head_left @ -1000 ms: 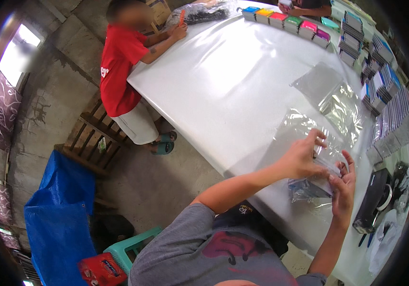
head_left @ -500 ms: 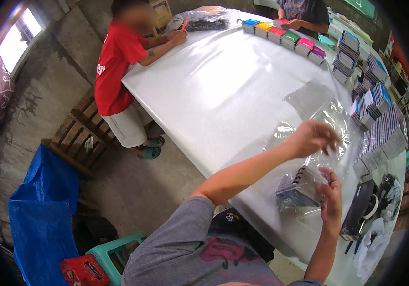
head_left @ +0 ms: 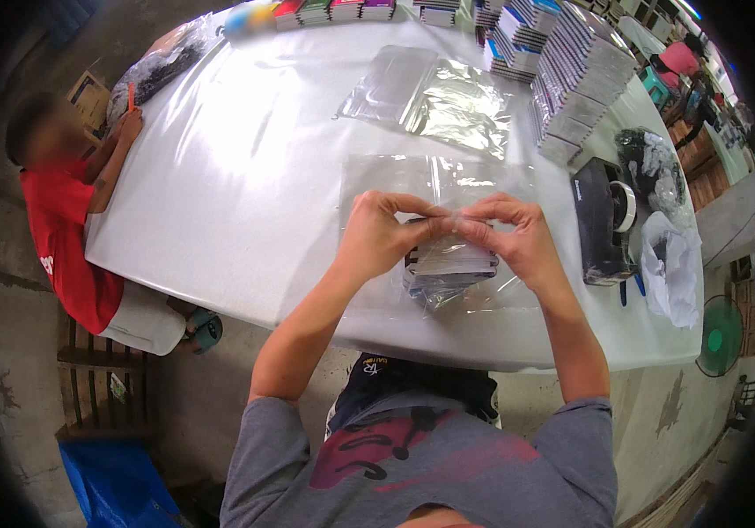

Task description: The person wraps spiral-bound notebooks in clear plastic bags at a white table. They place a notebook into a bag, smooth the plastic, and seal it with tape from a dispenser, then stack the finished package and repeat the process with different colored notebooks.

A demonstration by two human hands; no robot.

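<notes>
In front of me on the white table stands a small stack of spiral notebooks inside a clear plastic bag. My left hand and my right hand meet above the stack. Thumb and fingers of each are pinched together on the bag's plastic, with the fingertips of both hands almost touching. The hands and wrinkled plastic partly cover the notebooks. More clear plastic lies spread under and around the stack.
Flat clear bags lie beyond my hands. Tall notebook stacks stand at the far right. A black tape dispenser, pens and a crumpled white bag lie to the right. A person in red leans at the table's left edge.
My left hand has come down from the air and now pinches the bag beside my right hand. The view has swung to the right, and both forearms now reach straight ahead.
</notes>
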